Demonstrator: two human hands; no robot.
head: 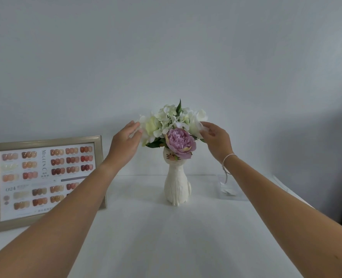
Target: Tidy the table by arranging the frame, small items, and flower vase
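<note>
Well left of the cat-shaped vase [177, 183], the framed nail-colour chart [46, 181] stands upright. The vase itself is upright mid-table, with a clear tray [231, 194] of small white items near on its right, so placing looks largely done. Above the vase, the left hand [124, 141] rests straight fingers on the bouquet [174, 127] while the right hand [216, 139] pinches a white petal, so only fluffing the blooms seems left.

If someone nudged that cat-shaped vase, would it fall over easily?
Probably tippy: the vase is tall and narrow, with a wide bouquet on top. It looks like ceramic, so likely breakable. The petals seem soft and floppy.
</note>
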